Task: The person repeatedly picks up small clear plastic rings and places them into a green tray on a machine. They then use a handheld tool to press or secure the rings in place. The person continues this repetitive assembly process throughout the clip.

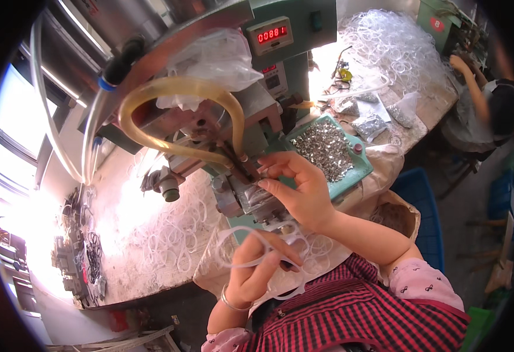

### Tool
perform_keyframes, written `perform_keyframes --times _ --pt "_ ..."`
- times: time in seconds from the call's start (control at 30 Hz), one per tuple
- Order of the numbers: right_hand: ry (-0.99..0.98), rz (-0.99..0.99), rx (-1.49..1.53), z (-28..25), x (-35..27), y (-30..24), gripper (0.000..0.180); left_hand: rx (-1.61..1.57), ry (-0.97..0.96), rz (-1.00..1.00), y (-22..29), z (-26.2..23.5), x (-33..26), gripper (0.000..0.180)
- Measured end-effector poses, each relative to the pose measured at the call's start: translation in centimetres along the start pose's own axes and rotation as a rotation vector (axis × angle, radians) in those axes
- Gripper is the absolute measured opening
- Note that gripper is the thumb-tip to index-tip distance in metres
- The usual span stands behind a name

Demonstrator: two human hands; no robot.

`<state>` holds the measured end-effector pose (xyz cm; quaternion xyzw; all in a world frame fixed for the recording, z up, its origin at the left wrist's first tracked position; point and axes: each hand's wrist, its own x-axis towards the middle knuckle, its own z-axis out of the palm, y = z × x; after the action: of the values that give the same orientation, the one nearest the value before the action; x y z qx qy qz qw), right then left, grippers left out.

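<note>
My left hand (255,267), a bracelet at its wrist, is closed around several translucent plastic loops (289,287), which hang over and below its fingers. Ahead of it, my right hand (301,190) reaches to the working head (246,173) of a green bench machine. Thumb and fingertips are pinched together right beside the head; what lies between them is hidden or too small to name. A yellowish hose (177,88) curves above the head. Just right of my right hand, a green tray (350,179) holds many small shiny metal pieces (324,146).
A heap of clear loops (389,44) covers the far right of the table; more loops (177,234) lie at left. Bags of metal parts (368,126) sit beyond the tray. A blue bin (421,205) stands at right. Another person (485,105) works at far right.
</note>
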<state>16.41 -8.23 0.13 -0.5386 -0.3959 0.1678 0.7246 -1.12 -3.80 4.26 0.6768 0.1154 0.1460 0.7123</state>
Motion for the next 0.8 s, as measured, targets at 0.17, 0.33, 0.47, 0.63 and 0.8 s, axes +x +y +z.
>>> perform_keyframes --times 0.17,0.33,0.47,0.63,0.8 --pt "0.051 -0.02 -0.001 0.4 0.4 0.4 0.047 0.433 0.732 0.806 5.0 -2.5 3.1 0.024" --pt "0.017 0.078 0.084 0.6 0.0 -0.4 0.056 0.503 0.849 0.727 6.6 -3.7 5.9 0.017" --pt "0.009 0.329 0.329 0.3 -0.2 -4.2 0.055 0.516 0.816 0.725 5.3 -3.1 4.9 0.016" --pt "-0.016 -0.112 -0.391 -3.7 -0.3 -1.5 0.041 -0.254 0.041 0.003 1.3 0.0 0.5 0.023" --pt "0.156 -0.242 -1.19 -11.3 -0.4 6.6 0.019 -0.699 -0.104 -0.317 -1.5 0.3 4.3 0.023"
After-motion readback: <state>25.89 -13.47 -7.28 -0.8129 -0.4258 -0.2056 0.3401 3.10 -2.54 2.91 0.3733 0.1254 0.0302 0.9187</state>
